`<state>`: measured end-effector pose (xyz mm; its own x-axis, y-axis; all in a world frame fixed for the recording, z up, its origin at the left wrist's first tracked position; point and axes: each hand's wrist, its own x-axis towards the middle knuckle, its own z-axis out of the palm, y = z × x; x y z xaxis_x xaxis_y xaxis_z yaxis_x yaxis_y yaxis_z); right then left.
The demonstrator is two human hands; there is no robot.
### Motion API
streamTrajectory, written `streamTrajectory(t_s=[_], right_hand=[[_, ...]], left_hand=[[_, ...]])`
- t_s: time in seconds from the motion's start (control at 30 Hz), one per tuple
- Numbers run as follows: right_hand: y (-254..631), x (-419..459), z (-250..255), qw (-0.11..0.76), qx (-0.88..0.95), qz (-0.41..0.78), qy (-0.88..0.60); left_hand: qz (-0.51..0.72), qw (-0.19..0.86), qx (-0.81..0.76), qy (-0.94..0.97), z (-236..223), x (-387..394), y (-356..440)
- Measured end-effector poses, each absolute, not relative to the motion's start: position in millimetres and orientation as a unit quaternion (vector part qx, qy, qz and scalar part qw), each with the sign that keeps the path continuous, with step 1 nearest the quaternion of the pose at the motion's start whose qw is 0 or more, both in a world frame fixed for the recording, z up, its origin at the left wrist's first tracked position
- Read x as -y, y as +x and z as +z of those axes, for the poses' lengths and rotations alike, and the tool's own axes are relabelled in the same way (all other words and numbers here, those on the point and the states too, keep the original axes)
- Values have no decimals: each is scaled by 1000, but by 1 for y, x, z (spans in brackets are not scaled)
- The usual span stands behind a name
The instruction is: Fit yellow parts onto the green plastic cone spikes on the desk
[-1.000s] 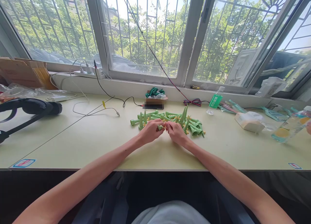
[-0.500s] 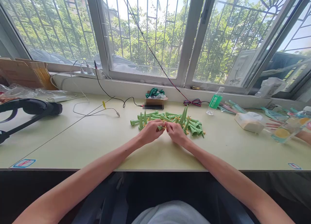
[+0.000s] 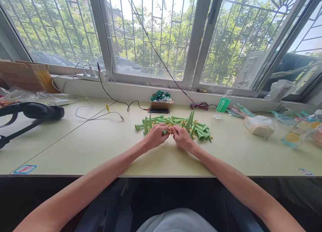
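Before a heap of green tapered plastic cones (image 3: 188, 120), the hands meet, angled inward: the left hand (image 3: 156, 136) curls around one green plastic cone (image 3: 165, 132), the right hand (image 3: 182, 136) narrowly pinches a small yellow plastic piece (image 3: 170, 132).

Nothing legible for certain. On clear plastic bottle (image 3: 217, 116), R of centre nr window: bright green wraparound label (image 3: 222, 105) w/ lg. white chars, tilted, too blurred to read. On pale yellow-green tabletop (image 3: 88, 151), nr front edge: far-L white sticker (image 3: 25, 169) w/ blue border & red mark; approx. same at R, blue-edged white sticker (image 3: 305, 172); both marks unclear. On white crumpled packet (image 3: 280, 90), sill R: faint grey print, unreadable.
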<state>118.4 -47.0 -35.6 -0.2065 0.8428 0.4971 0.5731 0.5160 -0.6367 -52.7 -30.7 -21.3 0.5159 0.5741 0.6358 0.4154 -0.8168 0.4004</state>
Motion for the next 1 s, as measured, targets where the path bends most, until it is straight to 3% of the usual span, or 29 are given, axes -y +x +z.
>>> streamTrajectory(t_s=[1.0], right_hand=[[116, 46, -32, 379, 761, 113, -514]], left_hand=[[374, 51, -262, 888, -22, 32, -53]])
